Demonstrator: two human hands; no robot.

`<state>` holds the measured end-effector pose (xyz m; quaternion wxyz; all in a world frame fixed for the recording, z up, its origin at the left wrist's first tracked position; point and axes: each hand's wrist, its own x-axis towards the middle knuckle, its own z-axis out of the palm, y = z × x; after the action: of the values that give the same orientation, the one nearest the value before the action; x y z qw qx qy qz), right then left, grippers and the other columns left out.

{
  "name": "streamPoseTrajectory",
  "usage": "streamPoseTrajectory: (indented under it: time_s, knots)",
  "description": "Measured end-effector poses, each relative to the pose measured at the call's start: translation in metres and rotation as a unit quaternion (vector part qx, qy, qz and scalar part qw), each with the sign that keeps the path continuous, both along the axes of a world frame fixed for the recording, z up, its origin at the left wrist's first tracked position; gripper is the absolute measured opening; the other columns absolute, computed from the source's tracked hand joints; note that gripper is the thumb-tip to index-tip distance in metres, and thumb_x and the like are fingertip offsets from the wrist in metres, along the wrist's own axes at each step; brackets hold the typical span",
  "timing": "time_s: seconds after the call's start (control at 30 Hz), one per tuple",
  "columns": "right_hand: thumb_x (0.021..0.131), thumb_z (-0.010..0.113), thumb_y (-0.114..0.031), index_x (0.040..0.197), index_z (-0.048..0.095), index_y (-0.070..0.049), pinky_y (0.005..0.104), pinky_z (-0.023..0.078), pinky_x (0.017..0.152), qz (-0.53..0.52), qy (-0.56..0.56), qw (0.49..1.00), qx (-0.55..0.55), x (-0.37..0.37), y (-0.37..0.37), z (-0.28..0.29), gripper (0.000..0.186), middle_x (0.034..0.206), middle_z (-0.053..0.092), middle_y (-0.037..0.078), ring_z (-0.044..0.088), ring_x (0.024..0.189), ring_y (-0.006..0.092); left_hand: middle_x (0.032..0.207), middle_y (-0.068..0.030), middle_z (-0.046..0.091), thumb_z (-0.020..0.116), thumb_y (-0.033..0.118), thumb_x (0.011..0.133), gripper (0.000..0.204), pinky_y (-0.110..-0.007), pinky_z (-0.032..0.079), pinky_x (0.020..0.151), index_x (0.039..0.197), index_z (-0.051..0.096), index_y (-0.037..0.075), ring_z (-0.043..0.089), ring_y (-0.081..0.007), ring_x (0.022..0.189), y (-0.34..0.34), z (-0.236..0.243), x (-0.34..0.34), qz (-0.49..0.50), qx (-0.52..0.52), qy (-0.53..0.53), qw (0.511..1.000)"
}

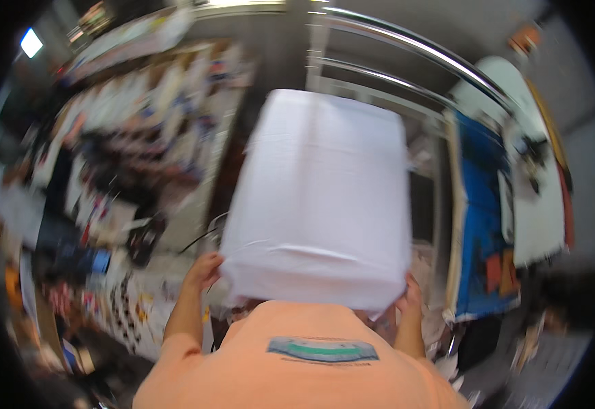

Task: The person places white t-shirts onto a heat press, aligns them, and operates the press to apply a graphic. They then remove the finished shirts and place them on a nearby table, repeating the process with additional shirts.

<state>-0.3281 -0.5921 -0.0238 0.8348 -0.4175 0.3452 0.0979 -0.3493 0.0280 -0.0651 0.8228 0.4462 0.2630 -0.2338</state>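
A large white cloth spreads out in front of me, mostly smooth, with a few creases across its near part. What lies beneath it is hidden. At its near left corner, my left hand is closed on the edge of the cloth. My right hand grips the near right corner, its fingers partly covered by the fabric. Between my hands the near edge of the cloth hangs close to my orange shirt.
Shiny metal rails run beyond the cloth at the upper right. A blue padded surface and a pale board stand to the right. A cluttered shelf and a patterned cloth lie to the left, blurred.
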Motion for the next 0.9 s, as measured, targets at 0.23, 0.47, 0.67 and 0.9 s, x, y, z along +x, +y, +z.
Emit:
streamPoseTrajectory:
  time_s: [0.23, 0.47, 0.67, 0.9]
  knots:
    - [0.097, 0.053, -0.026, 0.129, 0.055, -0.001, 0.0436, 0.054, 0.087, 0.124, 0.059, 0.983, -0.126, -0.009, -0.004, -0.028, 0.041, 0.119, 0.064, 0.017, 0.064, 0.107, 0.0295, 0.077, 0.001, 0.063, 0.07, 0.028, 0.087, 0.025, -0.032, 0.047, 0.062, 0.098, 0.071, 0.006, 0.057, -0.0136, 0.07, -0.055, 0.03, 0.002, -0.039, 0.298, -0.029, 0.953]
    - [0.096, 0.058, -0.024, 0.105, 0.065, 0.001, 0.0326, 0.049, 0.083, 0.127, -0.064, 0.721, -0.678, 0.057, -0.012, 0.033, 0.028, 0.096, 0.068, 0.011, 0.062, 0.087, 0.0217, 0.114, -0.0117, 0.06, 0.077, 0.027, 0.075, 0.041, -0.052, 0.035, 0.102, 0.107, 0.062, 0.006, 0.052, -0.0355, 0.112, -0.021, 0.033, -0.113, 0.13, 0.791, -0.031, 0.597]
    - [0.095, 0.062, -0.017, 0.101, 0.064, 0.002, 0.0294, 0.048, 0.078, 0.155, -0.276, 0.708, -0.631, 0.091, 0.121, 0.118, 0.02, 0.091, 0.065, 0.008, 0.059, 0.083, 0.0169, 0.13, -0.0126, 0.046, 0.077, 0.025, 0.076, 0.051, -0.053, 0.029, 0.107, 0.117, 0.054, 0.005, 0.044, -0.0352, 0.123, -0.014, 0.025, -0.159, 0.017, 0.823, 0.064, 0.564]
    - [0.093, 0.062, -0.008, 0.095, 0.063, 0.0, 0.0262, 0.047, 0.073, 0.284, -0.392, 0.701, -0.524, 0.08, 0.229, 0.136, 0.009, 0.088, 0.062, 0.005, 0.057, 0.08, 0.0123, 0.107, -0.0149, 0.067, 0.069, 0.018, 0.085, 0.026, -0.043, 0.047, 0.09, 0.106, 0.068, 0.004, 0.062, -0.0325, 0.099, 0.028, 0.043, -0.2, 0.223, 0.69, -0.056, 0.686]
